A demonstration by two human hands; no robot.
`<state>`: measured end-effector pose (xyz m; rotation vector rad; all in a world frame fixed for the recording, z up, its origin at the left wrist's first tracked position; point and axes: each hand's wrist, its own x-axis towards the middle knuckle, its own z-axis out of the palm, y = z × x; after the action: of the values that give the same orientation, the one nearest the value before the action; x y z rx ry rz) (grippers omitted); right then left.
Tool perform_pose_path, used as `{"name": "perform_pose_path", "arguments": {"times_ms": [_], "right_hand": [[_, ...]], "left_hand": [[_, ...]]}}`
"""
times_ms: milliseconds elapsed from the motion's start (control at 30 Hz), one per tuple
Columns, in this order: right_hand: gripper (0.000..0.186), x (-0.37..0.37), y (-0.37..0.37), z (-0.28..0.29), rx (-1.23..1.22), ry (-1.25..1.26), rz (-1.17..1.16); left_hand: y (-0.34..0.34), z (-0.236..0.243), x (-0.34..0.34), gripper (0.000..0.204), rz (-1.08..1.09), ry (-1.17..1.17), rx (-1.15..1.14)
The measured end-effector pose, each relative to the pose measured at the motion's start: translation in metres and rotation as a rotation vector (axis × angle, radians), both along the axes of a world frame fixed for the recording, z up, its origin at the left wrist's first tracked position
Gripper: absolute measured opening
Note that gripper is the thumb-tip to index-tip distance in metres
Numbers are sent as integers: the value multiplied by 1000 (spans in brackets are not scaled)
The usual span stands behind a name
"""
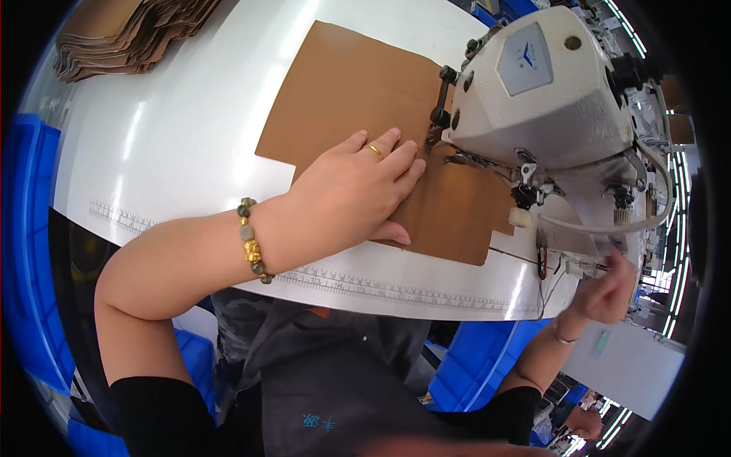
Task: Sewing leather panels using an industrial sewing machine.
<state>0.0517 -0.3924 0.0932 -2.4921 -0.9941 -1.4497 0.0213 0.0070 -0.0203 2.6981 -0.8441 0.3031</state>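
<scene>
Seemingly, the sheet point(343, 84), lying on the counter point(190, 91) partly under the machine point(548, 114) at its two o'clock, is being steadied by the outstretched left hand point(354, 186), while the right hand point(609, 293), blurred at four o'clock, cannot be read; careful alignment is called for.

A ruler point(411, 292) with small numbers and tick marks runs along the near edge of the counter point(190, 145), to the left of the left hand point(358, 186) and on its near side, toward the right hand point(609, 293). Beyond both hands, a pale label point(525, 59) with a blue emblem and small lettering sits on the sewing machine point(480, 118). Nearer the body than the left hand, blue characters point(318, 422) mark the dark apron point(335, 373). Just below the right hand, a small green label point(601, 343) on a pale panel point(636, 369) is too small to read.
</scene>
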Motion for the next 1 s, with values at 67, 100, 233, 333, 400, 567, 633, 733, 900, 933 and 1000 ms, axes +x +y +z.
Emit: {"name": "perform_pose_path", "arguments": {"times_ms": [67,100,233,333,400,567,633,733,900,933,1000], "right_hand": [[31,26,-69,34,311,-158,-222],[31,40,-98,51,441,-192,-361],[39,69,-230,48,481,95,-826],[48,62,-382,33,1111,722,-475],[48,86,-339,35,1260,584,-457],[50,69,-298,23,1241,485,-420],[53,66,-306,20,1249,501,-341],[55,63,-316,12,1249,463,-272],[55,60,-325,1,1221,433,-250],[54,60,-323,-2,1248,403,-280],[53,59,-321,-4,1274,374,-309]], "left_hand": [[-1,-1,1,82,7,-6,4],[-2,-2,0,82,12,-7,14],[-5,-5,-2,83,45,-20,34],[-2,-10,-1,84,40,-59,6],[-4,-7,-1,84,35,-50,48],[-4,-10,-1,83,39,-53,44],[-4,-11,0,83,38,-56,39],[-4,-12,1,83,24,-51,29],[-4,-10,0,82,10,-54,18],[-4,-11,0,82,11,-54,18],[-4,-11,0,81,9,-58,21]]}}
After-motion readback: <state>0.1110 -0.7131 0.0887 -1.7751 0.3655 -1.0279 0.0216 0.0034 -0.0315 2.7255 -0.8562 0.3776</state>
